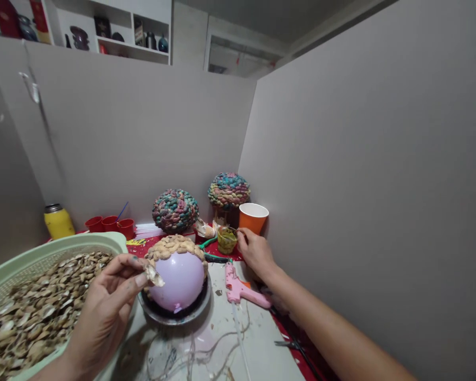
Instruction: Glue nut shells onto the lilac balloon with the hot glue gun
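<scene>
My left hand pinches a half peanut shell, its pale hollow inside showing. Just behind the shell is a lilac balloon, knot toward me, resting in a dark round bowl. Tan peanut shells cover the balloon's top and far side. On the right, my right hand reaches out, fingers closed at the rim of a small clear cup with yellow-green contents. A pink glue gun lies on the board nearer to me, a glue stick trailing from its back.
A green basket of shells stands at left. Behind are red cups, a yellow bottle, two multicoloured shell-covered domes and an orange cup. Scissors lie at right. Grey partitions enclose the table.
</scene>
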`<action>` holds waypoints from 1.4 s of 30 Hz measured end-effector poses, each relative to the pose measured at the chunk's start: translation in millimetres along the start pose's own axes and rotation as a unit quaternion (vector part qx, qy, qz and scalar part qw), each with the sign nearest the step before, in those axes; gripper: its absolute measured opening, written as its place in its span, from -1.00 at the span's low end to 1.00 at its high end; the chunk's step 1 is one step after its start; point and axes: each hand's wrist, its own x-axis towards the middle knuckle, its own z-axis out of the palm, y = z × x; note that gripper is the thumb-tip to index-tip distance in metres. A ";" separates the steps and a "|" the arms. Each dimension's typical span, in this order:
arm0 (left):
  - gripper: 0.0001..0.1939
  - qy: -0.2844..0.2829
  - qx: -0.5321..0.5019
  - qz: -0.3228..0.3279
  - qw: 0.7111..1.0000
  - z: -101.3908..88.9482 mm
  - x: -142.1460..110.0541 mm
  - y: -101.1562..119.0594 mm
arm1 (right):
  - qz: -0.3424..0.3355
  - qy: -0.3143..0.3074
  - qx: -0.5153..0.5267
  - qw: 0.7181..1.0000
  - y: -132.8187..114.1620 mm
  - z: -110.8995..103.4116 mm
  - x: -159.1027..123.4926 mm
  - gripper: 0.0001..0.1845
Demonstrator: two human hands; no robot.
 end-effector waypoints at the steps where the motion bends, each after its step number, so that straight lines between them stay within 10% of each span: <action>1: -0.77 0.002 0.000 0.005 1.000 0.2 -0.3 1.0 | -0.025 -0.009 0.016 1.000 -8.0 -1.2 -6.9 -0.72; 8: -0.79 0.027 -0.001 0.032 0.999 0.5 1.5 8.6 | -0.192 -0.193 0.156 0.949 -61.0 15.8 -33.7 -0.25; 17: -0.82 0.029 -0.004 0.088 0.996 4.4 -1.5 22.1 | -0.207 -0.383 0.222 0.873 -64.6 46.0 0.8 0.13; 29: -0.82 0.030 -0.022 0.081 0.996 7.0 -2.7 19.6 | -0.193 -0.327 0.265 0.886 -65.9 43.2 -19.6 -0.34; 42: -0.82 0.028 -0.014 0.081 0.996 6.0 -2.4 19.2 | -0.206 -0.324 0.309 0.870 -70.0 42.2 -37.2 -0.12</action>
